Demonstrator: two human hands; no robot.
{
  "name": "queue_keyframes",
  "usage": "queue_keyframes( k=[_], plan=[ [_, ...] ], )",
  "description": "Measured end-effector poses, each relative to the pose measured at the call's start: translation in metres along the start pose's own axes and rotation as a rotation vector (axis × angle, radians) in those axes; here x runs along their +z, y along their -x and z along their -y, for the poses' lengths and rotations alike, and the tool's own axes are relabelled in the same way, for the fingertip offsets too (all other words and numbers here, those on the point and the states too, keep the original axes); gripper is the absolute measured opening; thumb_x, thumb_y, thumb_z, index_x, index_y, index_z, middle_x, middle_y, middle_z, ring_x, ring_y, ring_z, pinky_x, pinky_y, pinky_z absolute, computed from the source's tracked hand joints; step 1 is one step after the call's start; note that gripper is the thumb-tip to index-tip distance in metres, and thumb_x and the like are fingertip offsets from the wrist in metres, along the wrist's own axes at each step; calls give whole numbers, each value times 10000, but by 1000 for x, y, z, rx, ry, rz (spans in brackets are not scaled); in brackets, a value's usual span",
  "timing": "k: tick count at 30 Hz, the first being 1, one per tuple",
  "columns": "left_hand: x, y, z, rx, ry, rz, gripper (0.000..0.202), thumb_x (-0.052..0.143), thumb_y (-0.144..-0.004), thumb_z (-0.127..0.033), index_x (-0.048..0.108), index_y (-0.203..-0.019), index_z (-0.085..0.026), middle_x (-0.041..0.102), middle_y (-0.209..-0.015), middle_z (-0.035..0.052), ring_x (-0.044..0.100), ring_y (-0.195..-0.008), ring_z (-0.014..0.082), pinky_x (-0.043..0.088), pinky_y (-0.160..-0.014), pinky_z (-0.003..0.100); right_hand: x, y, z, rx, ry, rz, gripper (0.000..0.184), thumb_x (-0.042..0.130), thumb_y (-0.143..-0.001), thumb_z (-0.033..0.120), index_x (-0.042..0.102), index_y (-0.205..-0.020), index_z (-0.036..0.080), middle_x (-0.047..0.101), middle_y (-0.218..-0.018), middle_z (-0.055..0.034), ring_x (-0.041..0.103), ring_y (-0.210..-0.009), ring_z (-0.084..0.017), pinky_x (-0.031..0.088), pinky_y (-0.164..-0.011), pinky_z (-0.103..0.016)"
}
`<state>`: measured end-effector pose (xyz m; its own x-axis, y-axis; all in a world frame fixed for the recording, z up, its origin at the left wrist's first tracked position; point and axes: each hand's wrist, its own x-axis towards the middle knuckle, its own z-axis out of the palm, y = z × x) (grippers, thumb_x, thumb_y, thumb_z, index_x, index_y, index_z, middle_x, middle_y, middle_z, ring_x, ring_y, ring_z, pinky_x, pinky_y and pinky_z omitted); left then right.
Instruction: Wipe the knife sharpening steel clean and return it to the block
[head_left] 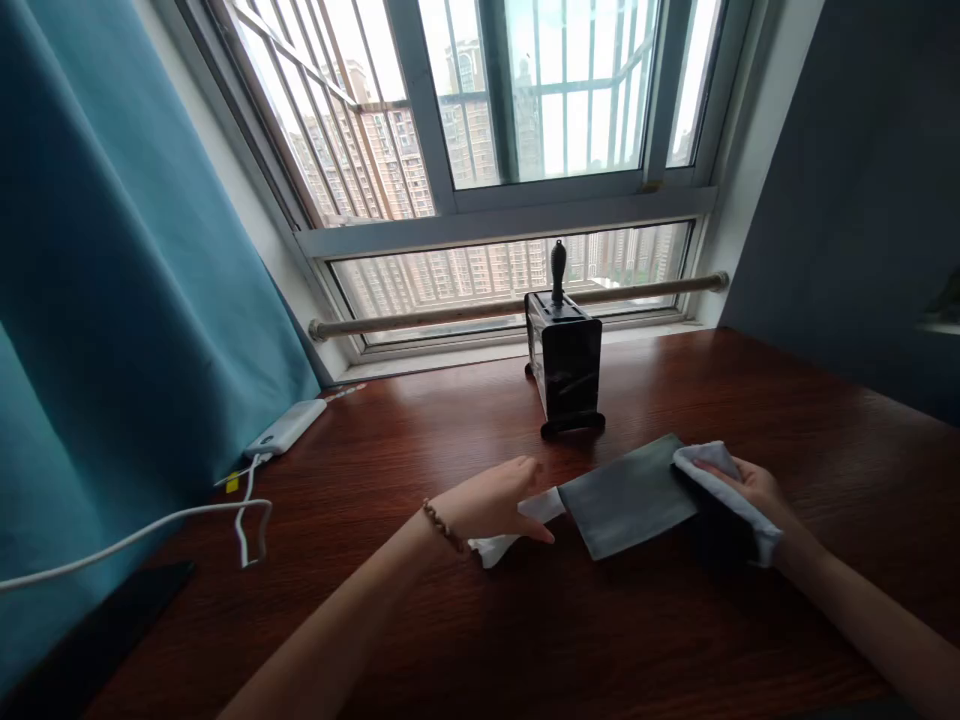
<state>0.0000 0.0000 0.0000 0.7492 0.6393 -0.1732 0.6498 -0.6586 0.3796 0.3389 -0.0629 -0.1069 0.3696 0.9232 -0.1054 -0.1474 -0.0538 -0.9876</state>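
A grey cloth [628, 497] lies flat on the dark wooden table [570, 630], with a white cloth beneath or beside it showing at both ends. My left hand [491, 503] rests palm down on the white cloth's left end [496, 546], next to the grey cloth's left edge. My right hand [750, 490] grips the white cloth's right end [724, 480], which wraps over the fingers at the grey cloth's right edge. A bead bracelet sits on my left wrist.
A black boxy device with a knobbed handle [566, 362] stands just behind the cloths near the window. A white power bank [287, 427] and white cable [187, 515] lie at the left by the teal curtain [112, 280]. A dark phone [97, 625] lies at the near left.
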Motion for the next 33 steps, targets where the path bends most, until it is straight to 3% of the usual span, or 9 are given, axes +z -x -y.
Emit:
queue_keyframes(
  k=[4,9,13,15,17,20,26,29,33],
  plan=[
    [17,-16,18,31,83,59,573,672,-632,-577,583,-1029,-173,623,-898,36,567,-761,180,420,-618,258,-1,2,5,7,-68,-29,466,848,-536,385,674,-900,153,665,-782,-50,595,-628,-170,478,-506,-198],
    [20,-19,22,45,120,-4,515,696,-628,-529,620,-999,-180,626,-923,44,564,-786,178,430,-663,257,-3,3,8,49,-132,-41,499,862,-505,290,654,-928,125,656,-746,-59,593,-614,-173,482,-503,-195],
    [-5,1,3,-36,114,-253,666,683,-648,-533,526,-1171,-153,496,-1246,153,489,-1083,271,414,-867,342,-1,6,9,6,-157,-62,504,846,-502,207,635,-954,131,644,-727,-34,584,-590,-169,473,-477,-190],
    [-21,19,-19,-107,144,-406,533,508,-805,-537,528,-1152,-133,524,-1193,156,525,-997,236,424,-824,337,1,10,12,9,-191,-77,513,850,-504,240,629,-955,137,640,-720,-32,577,-581,-165,472,-470,-189],
    [-29,36,-45,-115,402,-267,438,476,-827,-536,633,-892,-132,631,-831,81,552,-720,166,430,-642,277,3,12,14,22,-231,-87,541,858,-480,243,624,-956,142,638,-713,-29,574,-573,-168,473,-465,-193],
    [-15,50,-77,-83,851,52,407,497,-843,-473,658,-887,-102,656,-846,95,582,-744,152,458,-688,265,4,13,15,21,-262,-116,568,870,-427,219,626,-933,134,633,-691,-27,562,-549,-163,462,-442,-187],
    [36,36,-68,-516,1691,-395,321,618,-807,-278,525,-1052,-92,576,-1170,161,575,-1078,212,452,-932,291,4,18,19,-77,-271,-197,532,873,-478,371,648,-901,138,652,-725,-34,577,-568,-142,462,-452,-153],
    [32,20,-48,-632,1967,-511,323,593,-826,-304,499,-1026,-68,553,-1177,205,551,-1120,254,492,-873,286,6,28,26,-141,-160,-196,495,832,-564,440,654,-919,144,642,-731,-20,558,-564,-124,438,-445,-142],
    [13,1,-36,-540,2138,-568,429,570,-831,-360,480,-1091,-31,568,-1108,230,555,-1100,311,536,-782,332,7,43,31,-410,177,-180,369,685,-754,479,656,-916,148,652,-786,-41,593,-654,-153,469,-527,-159]
  ],
)
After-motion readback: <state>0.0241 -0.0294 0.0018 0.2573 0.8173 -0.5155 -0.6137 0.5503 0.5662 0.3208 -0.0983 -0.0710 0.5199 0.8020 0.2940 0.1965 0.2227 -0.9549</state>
